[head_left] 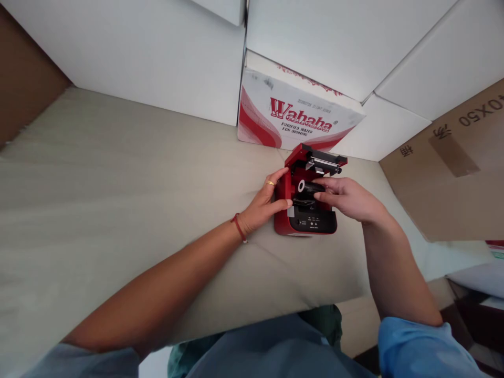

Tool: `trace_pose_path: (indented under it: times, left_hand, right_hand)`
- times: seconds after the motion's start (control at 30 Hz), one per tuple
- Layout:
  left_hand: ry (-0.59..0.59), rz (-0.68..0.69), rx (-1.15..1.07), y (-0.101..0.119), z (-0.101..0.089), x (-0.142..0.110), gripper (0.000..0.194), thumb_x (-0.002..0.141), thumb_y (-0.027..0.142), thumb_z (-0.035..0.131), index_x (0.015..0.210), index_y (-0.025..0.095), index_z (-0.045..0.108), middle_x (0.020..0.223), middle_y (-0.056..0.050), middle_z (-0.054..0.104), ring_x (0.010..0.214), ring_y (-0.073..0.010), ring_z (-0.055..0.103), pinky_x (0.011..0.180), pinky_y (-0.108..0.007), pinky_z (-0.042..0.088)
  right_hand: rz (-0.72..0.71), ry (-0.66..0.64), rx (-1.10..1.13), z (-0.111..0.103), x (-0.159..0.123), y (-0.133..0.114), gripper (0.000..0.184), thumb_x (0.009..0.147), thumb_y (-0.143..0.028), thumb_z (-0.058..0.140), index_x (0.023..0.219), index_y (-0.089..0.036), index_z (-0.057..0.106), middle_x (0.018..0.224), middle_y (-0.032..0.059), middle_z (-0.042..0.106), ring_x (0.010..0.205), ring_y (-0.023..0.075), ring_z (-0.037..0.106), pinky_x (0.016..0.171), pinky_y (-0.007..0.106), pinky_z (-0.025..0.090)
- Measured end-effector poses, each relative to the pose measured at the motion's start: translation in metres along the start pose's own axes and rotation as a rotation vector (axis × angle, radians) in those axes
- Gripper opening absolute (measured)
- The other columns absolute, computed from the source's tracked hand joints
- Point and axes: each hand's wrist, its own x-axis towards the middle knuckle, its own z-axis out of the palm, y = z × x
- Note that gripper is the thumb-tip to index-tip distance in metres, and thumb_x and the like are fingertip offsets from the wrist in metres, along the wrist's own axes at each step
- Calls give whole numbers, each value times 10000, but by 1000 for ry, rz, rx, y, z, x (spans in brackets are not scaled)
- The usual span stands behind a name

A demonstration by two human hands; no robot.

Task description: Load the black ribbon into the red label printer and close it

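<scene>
A small red and black label printer (314, 224) stands on the pale surface with its lid (315, 154) tilted up. Its front panel bears small white print. My left hand (268, 202) grips the printer's left side wall, thumb at the front edge and fingers further back. From the right, my right hand (346, 197) reaches into the open bay and pinches a black ribbon roll (310, 187), whose white core end faces left. Dark shiny film lies just below the roll. Part of the roll's right end is hidden by my fingers.
Behind the printer stands a white and red Wahaha water carton (299, 113), with large white boxes (169, 58) around it. A brown cardboard box (444, 168) borders the right side. Another brown panel (27, 79) is at far left. The table's (137, 173) near edge lies by my body.
</scene>
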Motion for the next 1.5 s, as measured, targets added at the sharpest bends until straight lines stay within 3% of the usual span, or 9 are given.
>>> trace_pose_path:
  times: [0.1, 0.27, 0.63, 0.73, 0.87, 0.97, 1.13, 1.27, 1.5]
  left_hand:
    - [4, 11, 15, 0, 0, 0, 821, 950, 495, 744, 1694, 391, 411, 1693, -81, 506, 1594, -384, 454, 1320, -633, 416]
    - [8, 8, 37, 1, 0, -1, 806, 954, 500, 736, 1686, 384, 420, 1706, -85, 495, 1566, -368, 490, 1287, -610, 463]
    - [4, -20, -12, 1, 0, -1, 831, 936, 488, 752, 1689, 385, 416, 1743, -80, 457, 1616, -381, 432, 1323, -637, 416]
    - [5, -19, -28, 2, 0, -1, 838, 932, 499, 762, 1688, 381, 419, 1750, -77, 448, 1628, -387, 412, 1344, -643, 386]
    - [-5, -24, -41, 2, 0, 0, 838, 930, 507, 766, 1684, 385, 421, 1741, -70, 458, 1646, -391, 385, 1362, -652, 355]
    - [-9, -30, -54, 3, 0, 0, 839, 927, 514, 769, 1681, 389, 421, 1755, -63, 438, 1662, -396, 358, 1373, -657, 334]
    - [-17, -39, -75, 2, -1, -1, 844, 934, 517, 760, 1690, 390, 404, 1758, -58, 434, 1662, -389, 360, 1382, -645, 320]
    - [-13, -13, -29, 1, -1, -1, 824, 950, 503, 743, 1690, 390, 399, 1748, -70, 445, 1640, -378, 396, 1359, -641, 362]
    - [137, 71, 268, 16, 1, -10, 642, 1010, 465, 677, 1609, 328, 492, 1726, -136, 403, 1630, -344, 424, 1294, -586, 472]
  right_hand:
    - [-12, -14, 70, -3, 2, 7, 439, 973, -365, 676, 1383, -258, 791, 698, -25, 714, 637, 191, 647, 684, 341, 561]
    - [-99, 73, -144, 4, 10, 7, 374, 979, -277, 659, 1313, -292, 826, 724, -22, 750, 611, 177, 627, 636, 317, 526]
    - [-57, 187, -665, 21, 18, -5, 548, 1025, -300, 652, 1572, -313, 689, 1121, 99, 874, 894, 296, 779, 807, 418, 581]
    - [-131, 233, -564, 23, 10, -4, 528, 1043, -298, 630, 1568, -312, 686, 1103, 84, 875, 880, 276, 783, 808, 411, 594]
    - [-363, 366, -268, 21, -15, 1, 319, 1101, -394, 598, 1280, -284, 838, 1129, 67, 845, 933, 222, 785, 869, 371, 620]
    - [-479, 332, -210, 21, -30, 8, 299, 1057, -462, 709, 1260, -286, 841, 1178, 80, 808, 1001, 225, 782, 881, 360, 633]
    - [-476, 321, -239, 27, -27, 18, 326, 1059, -399, 696, 1346, -282, 798, 1261, 99, 802, 1075, 245, 786, 951, 401, 644]
    - [-480, 318, -273, 31, -22, 18, 218, 1048, -296, 674, 1176, -250, 845, 1057, 72, 817, 932, 219, 783, 870, 367, 639]
    - [-591, 459, -293, 46, -55, 25, 217, 1072, -234, 656, 1153, -299, 846, 1033, 48, 787, 860, 173, 755, 749, 309, 611]
